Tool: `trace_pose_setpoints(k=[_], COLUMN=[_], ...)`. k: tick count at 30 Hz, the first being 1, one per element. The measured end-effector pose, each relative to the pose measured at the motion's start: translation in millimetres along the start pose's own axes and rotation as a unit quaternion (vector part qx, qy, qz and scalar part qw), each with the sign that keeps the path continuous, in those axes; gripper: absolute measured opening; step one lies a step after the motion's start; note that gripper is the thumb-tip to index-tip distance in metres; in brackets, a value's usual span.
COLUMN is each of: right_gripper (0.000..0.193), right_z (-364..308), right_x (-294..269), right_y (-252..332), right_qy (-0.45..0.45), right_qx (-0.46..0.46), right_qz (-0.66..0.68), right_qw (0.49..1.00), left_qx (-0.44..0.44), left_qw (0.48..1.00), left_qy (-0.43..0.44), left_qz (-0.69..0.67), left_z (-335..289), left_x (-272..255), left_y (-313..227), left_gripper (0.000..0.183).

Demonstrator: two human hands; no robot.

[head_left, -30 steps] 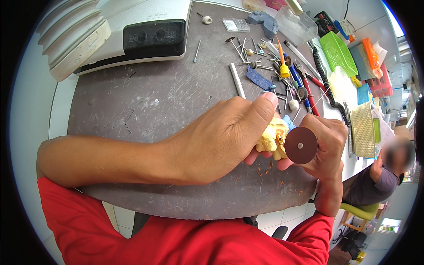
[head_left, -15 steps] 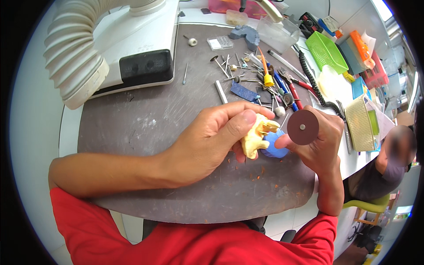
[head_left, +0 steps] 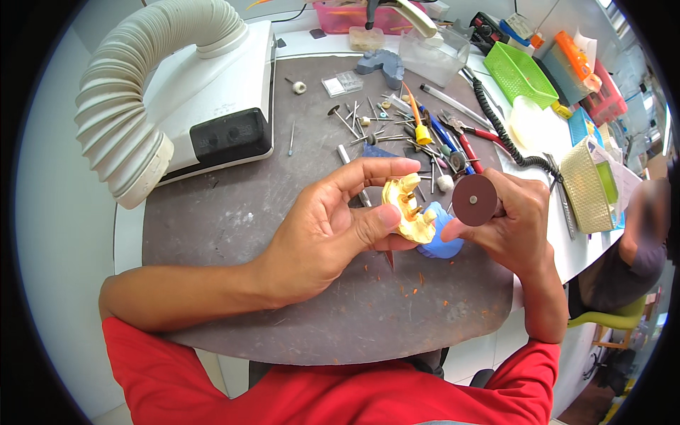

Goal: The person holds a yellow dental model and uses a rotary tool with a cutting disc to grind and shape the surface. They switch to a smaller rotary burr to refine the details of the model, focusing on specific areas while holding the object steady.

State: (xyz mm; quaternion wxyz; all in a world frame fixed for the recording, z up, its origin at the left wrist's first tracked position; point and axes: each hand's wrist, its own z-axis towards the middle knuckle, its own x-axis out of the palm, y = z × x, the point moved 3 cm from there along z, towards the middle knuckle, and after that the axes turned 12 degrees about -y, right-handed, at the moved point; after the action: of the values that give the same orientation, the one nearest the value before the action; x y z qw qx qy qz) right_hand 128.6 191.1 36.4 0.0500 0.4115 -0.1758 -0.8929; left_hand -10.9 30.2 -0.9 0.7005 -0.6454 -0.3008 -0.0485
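Note:
My left hand (head_left: 329,219) is closed on a yellow dental model (head_left: 418,228), gripped between thumb and fingers. The model shows a curved arch with tooth stumps and metal pins standing out of it. Just right of it, my right hand (head_left: 523,230) is wrapped round a rotary handpiece, mostly hidden behind the fingers. On the handpiece sits a round brown cutting disc (head_left: 467,210) with a small metal screw at its centre. Disc and model are apart. A blue moulded piece (head_left: 445,244) lies below, between the two hands.
Several burs and mounted points (head_left: 372,138), red-handled pliers (head_left: 482,132) and a grey arch model (head_left: 382,65) lie beyond my hands. A white hose (head_left: 117,117) bends down at left. Green basket (head_left: 520,74) and cream basket (head_left: 584,188) stand right; another person (head_left: 616,255) sits beyond.
My left hand has turned the dental model, so more of its arch and pins shows. The disc stays close beside it. The whole view has shifted slightly.

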Motion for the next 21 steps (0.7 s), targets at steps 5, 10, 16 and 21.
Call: trace_pose_setpoints(k=[5,10,16,21], right_gripper=[0.052,0.052,0.052,0.052], right_z=[1.1,1.0,3.2,3.1], right_x=[-1.0,0.3,2.3,3.9], right_y=[-0.3,3.3,6.8,8.0], right_qy=[0.002,-0.003,0.004,0.004], right_qx=[-0.01,-0.03,-0.034,-0.016], right_qz=[0.005,0.004,-0.008,0.004], right_qw=[1.0,1.0,0.999,1.0], left_qx=[-0.026,-0.025,0.027,0.041], left_qw=[0.999,0.996,0.997,0.997], left_qy=[-0.029,-0.067,-0.052,-0.052], left_qz=[0.016,0.044,0.045,0.05], left_z=[-3.5,-6.9,-6.1,-6.4], left_x=[-0.6,2.3,-1.5,-1.8], left_y=[-4.2,-7.4,-0.1,1.9], left_gripper=[0.053,0.054,0.056,0.054])
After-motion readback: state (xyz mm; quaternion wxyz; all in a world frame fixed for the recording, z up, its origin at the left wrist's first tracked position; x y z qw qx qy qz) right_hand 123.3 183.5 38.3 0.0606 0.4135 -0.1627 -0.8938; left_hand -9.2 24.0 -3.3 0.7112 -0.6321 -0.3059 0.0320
